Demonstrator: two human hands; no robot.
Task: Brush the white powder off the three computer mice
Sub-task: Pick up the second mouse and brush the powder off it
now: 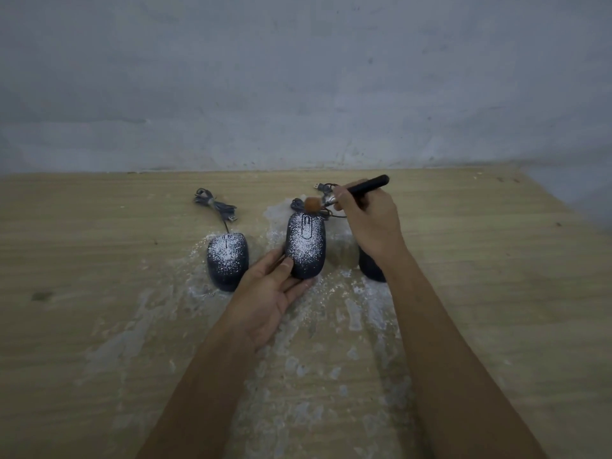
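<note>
One mouse point(370, 268), mostly hidden (behind right wrist point(392, 256))

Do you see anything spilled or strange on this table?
Yes: white powder is smeared over the wooden table around and in front of the mice, not only on them. The left mouse and the middle mouse are heavily speckled; the visible part of the right mouse looks dark.

No text, label, brand, number or sign could be read. Nothing legible was made out on the dark powder-speckled middle computer mouse point(305, 246), the dark powder-speckled left computer mouse point(227, 260), the black-handled brown-tipped brush point(368, 185) or the pale wooden tabletop point(99, 260).
</note>
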